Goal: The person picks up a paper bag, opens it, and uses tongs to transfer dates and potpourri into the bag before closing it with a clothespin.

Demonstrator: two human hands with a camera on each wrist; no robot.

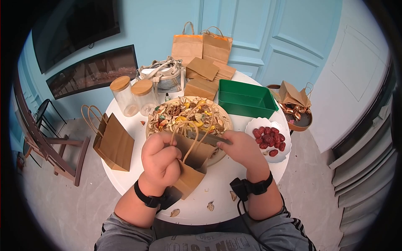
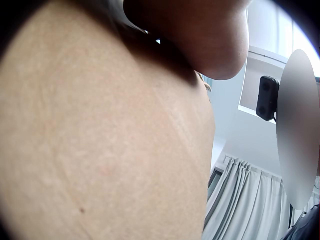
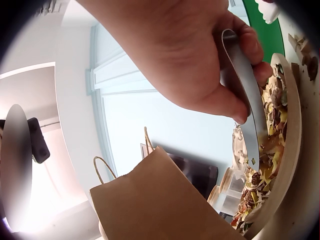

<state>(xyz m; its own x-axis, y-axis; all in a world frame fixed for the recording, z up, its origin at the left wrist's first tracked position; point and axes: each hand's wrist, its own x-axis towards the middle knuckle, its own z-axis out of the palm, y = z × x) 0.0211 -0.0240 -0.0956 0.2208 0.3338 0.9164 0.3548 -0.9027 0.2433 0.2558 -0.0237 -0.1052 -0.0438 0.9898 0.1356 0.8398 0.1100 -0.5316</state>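
In the head view my left hand (image 1: 161,159) grips the top of a small brown paper bag (image 1: 190,180) by its rim and twisted handle. The bag's mouth gapes upward, tilted toward the bowl. Metal tongs (image 3: 246,85) are held between the thumb and fingers of my right hand (image 1: 242,149). Their tips reach over dried potpourri (image 1: 167,113) in a round, pale bowl (image 1: 229,122), just behind the bag's opening. The potpourri mixes petals, cones and yellow slices. Skin fills most of the left wrist view.
Left stands another paper bag (image 1: 115,144). Behind are two wooden-lidded jars (image 1: 143,98), a clear handbag (image 1: 167,81), a small bottle (image 1: 167,97) and more paper bags (image 1: 188,48). To the right are a green box (image 1: 245,111) and a white plate (image 1: 284,125) of red dates (image 1: 268,136). Loose petals (image 1: 210,206) lie up front.
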